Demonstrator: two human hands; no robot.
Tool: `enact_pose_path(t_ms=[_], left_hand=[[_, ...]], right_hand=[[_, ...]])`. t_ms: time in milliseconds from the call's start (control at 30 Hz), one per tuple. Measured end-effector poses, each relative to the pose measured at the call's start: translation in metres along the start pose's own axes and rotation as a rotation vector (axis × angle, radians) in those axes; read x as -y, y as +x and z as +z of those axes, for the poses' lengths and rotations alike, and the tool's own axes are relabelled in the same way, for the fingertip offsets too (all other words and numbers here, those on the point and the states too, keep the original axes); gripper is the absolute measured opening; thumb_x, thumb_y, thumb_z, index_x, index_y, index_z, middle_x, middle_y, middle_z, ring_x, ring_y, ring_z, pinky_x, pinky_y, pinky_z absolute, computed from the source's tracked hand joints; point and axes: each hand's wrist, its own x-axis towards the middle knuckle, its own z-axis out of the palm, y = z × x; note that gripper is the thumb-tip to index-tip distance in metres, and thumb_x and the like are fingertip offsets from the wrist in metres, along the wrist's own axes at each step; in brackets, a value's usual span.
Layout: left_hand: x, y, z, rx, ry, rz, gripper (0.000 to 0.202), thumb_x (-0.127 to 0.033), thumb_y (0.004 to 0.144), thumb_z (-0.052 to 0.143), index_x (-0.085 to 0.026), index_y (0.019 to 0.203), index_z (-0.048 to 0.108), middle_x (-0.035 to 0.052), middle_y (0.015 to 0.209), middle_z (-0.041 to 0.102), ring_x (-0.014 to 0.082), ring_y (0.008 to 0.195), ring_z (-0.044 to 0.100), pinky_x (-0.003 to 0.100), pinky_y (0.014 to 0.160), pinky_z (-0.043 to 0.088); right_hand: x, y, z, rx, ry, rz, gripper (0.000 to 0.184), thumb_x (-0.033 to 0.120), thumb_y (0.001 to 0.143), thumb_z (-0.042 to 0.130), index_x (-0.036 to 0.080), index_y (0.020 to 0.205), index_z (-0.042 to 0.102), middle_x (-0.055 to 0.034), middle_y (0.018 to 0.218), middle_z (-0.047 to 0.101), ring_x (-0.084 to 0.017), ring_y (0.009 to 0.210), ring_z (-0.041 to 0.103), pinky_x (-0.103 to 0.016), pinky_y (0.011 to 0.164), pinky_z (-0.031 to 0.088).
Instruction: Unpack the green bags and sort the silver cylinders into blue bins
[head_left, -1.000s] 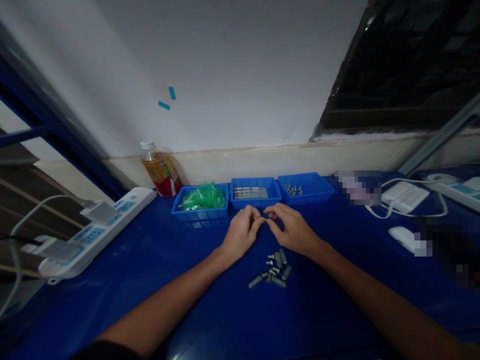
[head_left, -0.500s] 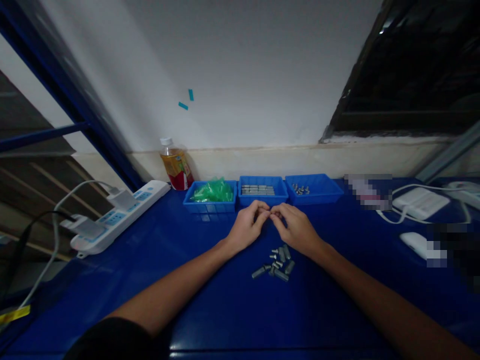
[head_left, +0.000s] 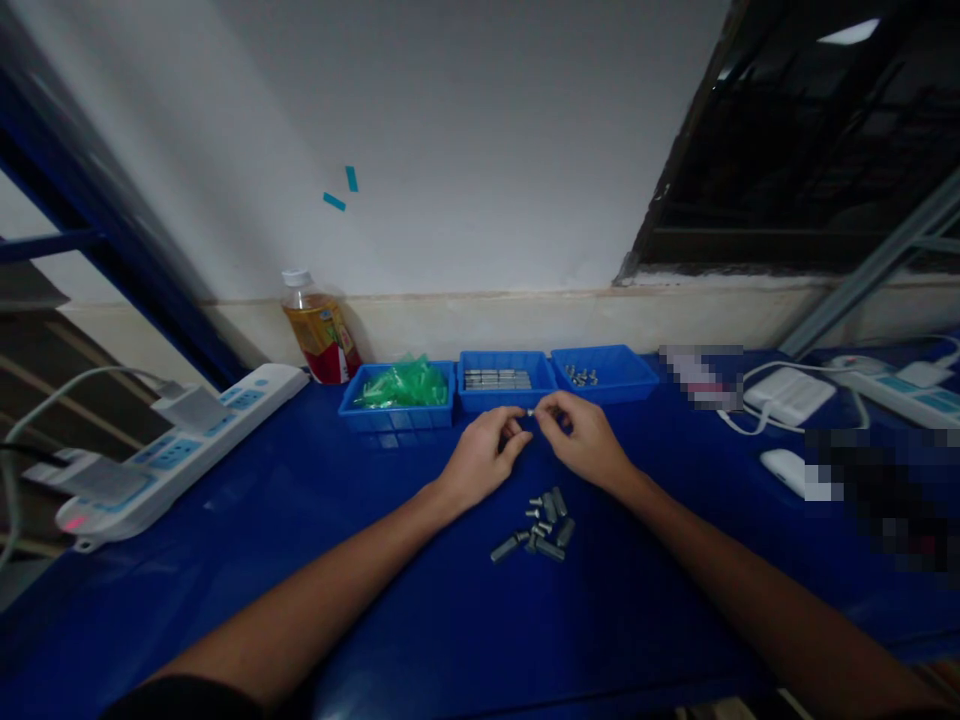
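My left hand [head_left: 486, 455] and my right hand [head_left: 585, 440] meet fingertip to fingertip above the blue table [head_left: 375, 560], just in front of the middle blue bin [head_left: 504, 380]. Both are pinched closed on a small metal part [head_left: 529, 412] held between them. A little pile of grey metal parts and screws [head_left: 536, 525] lies on the table just below my hands. The left blue bin [head_left: 397, 395] holds green plastic pieces. Grey metal bars lie in the middle bin. The right blue bin [head_left: 604, 370] holds a few small screws.
A drink bottle [head_left: 321, 335] stands at the wall behind the bins. A white power strip [head_left: 180, 440] with plugs lies at the left. At the right are a white adapter [head_left: 787, 393], cables, another power strip [head_left: 896, 385] and a white mouse-like object [head_left: 784, 465].
My hands stayed together in front of the bins, fingers working on the small part. The camera view swung right, then back left.
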Motion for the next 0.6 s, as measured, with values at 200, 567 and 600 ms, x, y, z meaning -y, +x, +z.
enact_pose_path(t_ms=[200, 567, 600], left_hand=[[-0.019, -0.007, -0.009, 0.313, 0.193, 0.269, 0.037, -0.042, 0.085, 0.057, -0.023, 0.117, 0.057, 0.0058, 0.111, 0.061, 0.0229, 0.103, 0.052, 0.039, 0.088, 0.038], [-0.01, -0.003, -0.008, 0.35, 0.259, 0.213, 0.024, -0.026, 0.094, 0.04, -0.022, 0.102, 0.062, 0.0024, 0.099, 0.066, 0.0189, 0.094, 0.054, 0.034, 0.084, 0.035], [-0.01, -0.003, -0.01, 0.352, 0.251, 0.202, 0.024, -0.026, 0.094, 0.04, -0.022, 0.105, 0.061, 0.0028, 0.101, 0.066, 0.0193, 0.096, 0.054, 0.035, 0.086, 0.035]], right_hand=[[-0.068, 0.024, -0.04, -0.29, -0.448, 0.163, 0.015, 0.027, 0.078, 0.053, 0.017, 0.075, 0.063, -0.0084, 0.082, 0.065, -0.024, 0.084, 0.055, -0.036, 0.079, 0.039], [-0.037, 0.006, -0.029, -0.159, -0.38, -0.055, 0.019, 0.029, 0.086, 0.051, 0.017, 0.088, 0.066, -0.0075, 0.086, 0.066, -0.022, 0.086, 0.055, -0.037, 0.083, 0.04], [-0.027, 0.003, -0.028, -0.092, -0.343, -0.092, 0.018, 0.029, 0.087, 0.05, 0.018, 0.088, 0.065, -0.0065, 0.083, 0.066, -0.021, 0.083, 0.056, -0.035, 0.08, 0.04]])
